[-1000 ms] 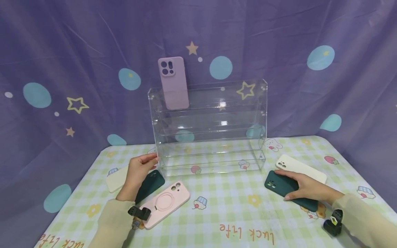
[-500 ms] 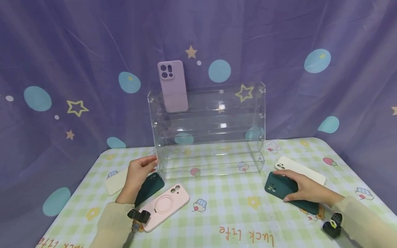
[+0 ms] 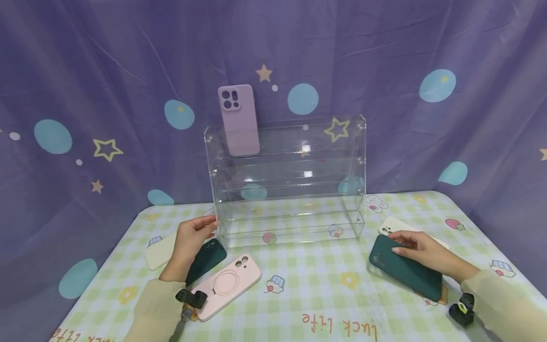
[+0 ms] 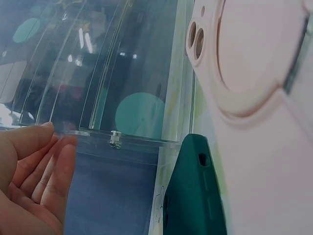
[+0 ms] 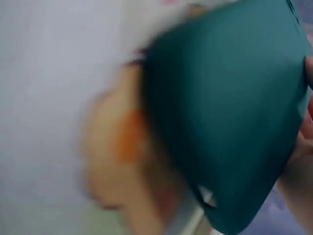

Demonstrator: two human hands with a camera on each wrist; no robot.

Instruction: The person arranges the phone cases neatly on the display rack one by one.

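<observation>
A clear acrylic display rack (image 3: pixel 290 202) with stepped tiers stands at the table's back. My left hand (image 3: pixel 192 240) pinches its left side edge between thumb (image 4: pixel 34 139) and fingers. My right hand (image 3: pixel 431 254) grips a dark green phone case (image 3: pixel 403 270) by its far long edge; the case is tilted, near side down, and fills much of the right wrist view. A lilac phone case (image 3: pixel 240 121) leans upright on the rack's top tier at the left. Below my left wrist lie a pink phone case (image 3: pixel 232 289) with a ring and another dark green case (image 3: pixel 207 259).
A cream phone case (image 3: pixel 159 251) lies behind my left hand, partly hidden. Behind the right hand lies a white phone case (image 3: pixel 395 225), mostly covered. The checked tablecloth (image 3: pixel 316 285) covers the table, and a purple curtain (image 3: pixel 273 38) hangs right behind it.
My right hand has raised the dark green case's far edge off the table, tilting it toward me; its thumb has moved up the case. The left hand stays at the rack.
</observation>
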